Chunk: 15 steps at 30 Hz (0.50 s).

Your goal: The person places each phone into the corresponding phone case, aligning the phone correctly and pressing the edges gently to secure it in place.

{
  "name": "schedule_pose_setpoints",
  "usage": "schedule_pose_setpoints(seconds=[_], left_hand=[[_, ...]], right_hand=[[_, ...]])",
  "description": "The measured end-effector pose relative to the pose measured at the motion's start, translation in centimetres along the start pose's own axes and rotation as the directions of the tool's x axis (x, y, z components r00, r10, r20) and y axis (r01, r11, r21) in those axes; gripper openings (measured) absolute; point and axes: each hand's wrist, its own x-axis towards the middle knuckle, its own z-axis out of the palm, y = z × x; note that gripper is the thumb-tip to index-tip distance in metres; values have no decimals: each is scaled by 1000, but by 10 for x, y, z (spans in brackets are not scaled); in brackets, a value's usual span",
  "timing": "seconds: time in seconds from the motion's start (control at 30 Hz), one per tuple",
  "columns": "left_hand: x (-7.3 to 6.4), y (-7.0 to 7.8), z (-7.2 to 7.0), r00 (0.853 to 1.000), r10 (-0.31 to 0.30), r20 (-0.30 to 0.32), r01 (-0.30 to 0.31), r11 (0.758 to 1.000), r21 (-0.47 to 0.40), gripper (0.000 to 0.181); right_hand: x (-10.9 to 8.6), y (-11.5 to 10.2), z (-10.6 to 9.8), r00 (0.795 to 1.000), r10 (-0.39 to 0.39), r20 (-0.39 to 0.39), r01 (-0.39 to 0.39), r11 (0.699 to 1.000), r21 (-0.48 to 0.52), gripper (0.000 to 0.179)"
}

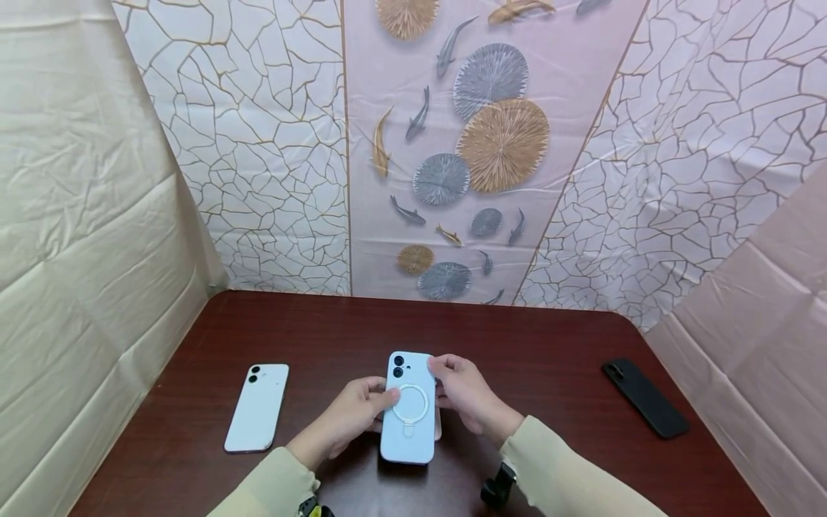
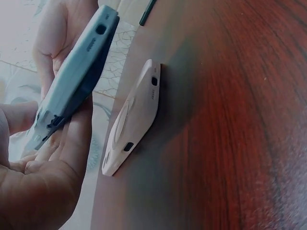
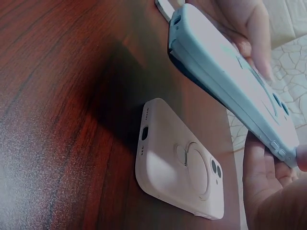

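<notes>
Hands (image 1: 358, 409) (image 1: 468, 392) gripping blue phone case (image 1: 407, 444), perhaps occupied

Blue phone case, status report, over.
Left hand, right hand: both gripping blue phone case. Raised off table, camera end away from person. Pink phone case lying below, not touching.

My head view looks forward and down across the desk (image 1: 310, 330); my wrist views, low, close and tipped sideways, face forward and share the blue case (image 3: 216, 52) and pink case (image 3: 165, 158).
</notes>
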Motion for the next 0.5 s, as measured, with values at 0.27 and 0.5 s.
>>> schedule_pose_setpoints(seconds=[0.27,0.5], left_hand=[[2,7,-4,993,40,-108,-39,999,13,53],[4,10,-5,981,15,-192,-10,1000,27,53]], right_hand=[[-3,1,4,1000,-13,23,13,1000,-19,39],[-3,2,4,999,-15,49,17,1000,-27,39]])
